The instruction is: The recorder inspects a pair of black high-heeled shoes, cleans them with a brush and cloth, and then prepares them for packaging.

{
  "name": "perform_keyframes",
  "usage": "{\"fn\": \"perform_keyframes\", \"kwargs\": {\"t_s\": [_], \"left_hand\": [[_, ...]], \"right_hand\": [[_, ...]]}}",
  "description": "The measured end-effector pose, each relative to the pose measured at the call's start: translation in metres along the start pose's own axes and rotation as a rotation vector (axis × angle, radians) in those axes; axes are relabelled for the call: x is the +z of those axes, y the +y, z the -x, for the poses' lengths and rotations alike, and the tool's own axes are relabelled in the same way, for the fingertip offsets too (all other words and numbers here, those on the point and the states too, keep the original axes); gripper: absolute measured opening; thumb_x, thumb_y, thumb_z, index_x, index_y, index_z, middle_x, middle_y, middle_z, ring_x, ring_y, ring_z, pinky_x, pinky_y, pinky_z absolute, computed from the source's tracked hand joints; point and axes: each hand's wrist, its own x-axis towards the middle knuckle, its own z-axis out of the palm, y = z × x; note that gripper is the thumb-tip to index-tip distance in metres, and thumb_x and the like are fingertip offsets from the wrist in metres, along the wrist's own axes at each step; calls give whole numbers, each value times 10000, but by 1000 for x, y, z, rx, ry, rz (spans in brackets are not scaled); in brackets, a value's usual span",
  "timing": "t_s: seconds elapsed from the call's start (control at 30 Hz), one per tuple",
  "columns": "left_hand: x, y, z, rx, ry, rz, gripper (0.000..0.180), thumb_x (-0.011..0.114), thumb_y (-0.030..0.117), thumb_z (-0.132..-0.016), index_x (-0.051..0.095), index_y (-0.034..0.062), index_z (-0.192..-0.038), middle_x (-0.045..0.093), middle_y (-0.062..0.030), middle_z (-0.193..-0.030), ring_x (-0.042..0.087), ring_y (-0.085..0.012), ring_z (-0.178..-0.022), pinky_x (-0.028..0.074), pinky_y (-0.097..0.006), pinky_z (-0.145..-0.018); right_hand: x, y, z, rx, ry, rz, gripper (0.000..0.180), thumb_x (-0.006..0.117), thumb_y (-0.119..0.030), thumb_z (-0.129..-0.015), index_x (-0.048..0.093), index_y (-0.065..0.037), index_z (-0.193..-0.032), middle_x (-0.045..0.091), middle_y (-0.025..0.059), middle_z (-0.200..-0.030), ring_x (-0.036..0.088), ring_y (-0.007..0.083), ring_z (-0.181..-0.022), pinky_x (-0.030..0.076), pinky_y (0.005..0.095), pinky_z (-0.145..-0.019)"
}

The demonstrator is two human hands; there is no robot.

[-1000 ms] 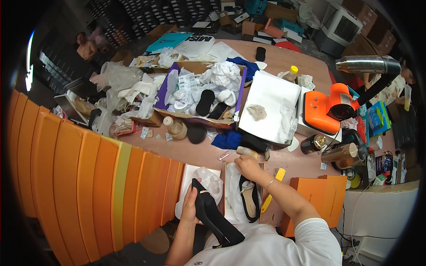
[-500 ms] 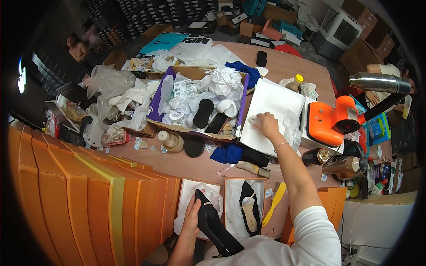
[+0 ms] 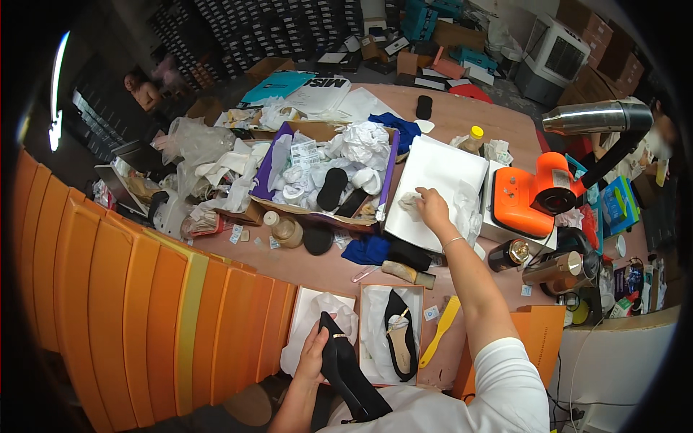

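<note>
My left hand (image 3: 312, 353) is wrapped round a black pointed shoe (image 3: 345, 368) with a thin gold trim, held tilted close to my body. A matching black shoe (image 3: 399, 338) with a beige insole lies in an open shoe box (image 3: 421, 310) lined with white tissue. Out over the white box lid (image 3: 447, 162), my right hand (image 3: 433, 209) has its fingers apart, beside a small crumpled off-white wad (image 3: 409, 204). Fingertips of that hand are near the wad, with nothing visible held in them. White tissue paper (image 3: 465, 209) lies in the lid to the right.
Orange shoe boxes (image 3: 137, 289) stand in a row at left. A purple-edged carton (image 3: 395, 155) holds crumpled paper. On the right are an orange heat-gun machine (image 3: 530, 198), a dark can (image 3: 509, 254) and a glass jug (image 3: 559, 273). A yellow shoehorn (image 3: 440, 332) lies beside the shoe box.
The view has shifted slightly. My right fingers have come away from the off-white wad, which now shows beside them. My left hand keeps hold of the shoe.
</note>
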Motion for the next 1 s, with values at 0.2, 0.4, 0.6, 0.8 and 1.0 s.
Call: {"fn": "perform_keyframes", "kwargs": {"t_s": [0.2,0.4,0.6,0.8,1.0], "left_hand": [[-15,-2,45,85,167,-58,448,488,326,-1000,422,81,-1370,624,-95,-867,626,-151,-748,541,-291,-666],[-2,-10,47,145,62,24,470,485,326,-1001,404,63,-1382,615,-68,-879,626,-127,-756,534,-255,-681],[19,-3,17,61,-188,1,505,523,329,-990,409,51,-1395,576,-18,-1016,598,-70,-832,516,-219,-714],[13,12,13,32,-282,-48,541,516,401,-978,400,62,-1385,603,-29,-933,619,-73,-802,529,-217,-708],[-11,27,19,17,-269,-37,491,497,355,-997,411,57,-1378,581,-23,-969,609,-74,-844,524,-221,-746]], "right_hand": [[21,1,8,40,-72,177,151,642,-194,-828,657,-83,-929,629,158,-993,622,323,-876,460,463,-782],[-53,-74,102,-35,-113,-704,194,724,-150,-818,583,-17,-835,625,151,-1091,604,249,-990,461,330,-855],[-110,-154,252,229,-513,-1300,124,681,-123,-897,594,-35,-914,620,14,-949,557,66,-817,472,231,-737],[-121,-228,297,259,-295,-1198,181,670,-66,-885,610,-8,-1046,612,14,-916,578,86,-811,472,229,-701],[-130,-265,290,-247,-112,-582,246,718,-92,-827,653,12,-1040,643,120,-869,631,243,-772,496,305,-699]]}}
